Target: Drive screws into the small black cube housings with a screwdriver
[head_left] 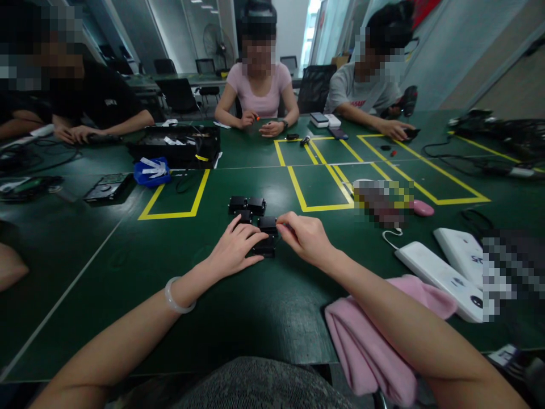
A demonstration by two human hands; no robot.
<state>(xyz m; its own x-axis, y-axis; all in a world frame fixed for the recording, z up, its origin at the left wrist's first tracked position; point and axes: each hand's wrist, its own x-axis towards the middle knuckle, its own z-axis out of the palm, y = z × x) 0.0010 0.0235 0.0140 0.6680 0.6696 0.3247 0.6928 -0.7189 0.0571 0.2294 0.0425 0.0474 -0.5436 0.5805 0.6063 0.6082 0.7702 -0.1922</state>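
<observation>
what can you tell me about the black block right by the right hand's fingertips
The black block is small and boxy, with a faintly shiny top; whether it is plastic or metal is unclear. It sits on the dark green table among similar blocks. The right hand has curled fingers at its right end, and the left hand reaches close by; contact cannot be told.

Dim, cool indoor light, brightest at the far window and the ceiling lamps. A soft sheen lies on the near surface; the small black blocks lose detail. Edges look stretched, and mosaic squares hide several patches.
</observation>
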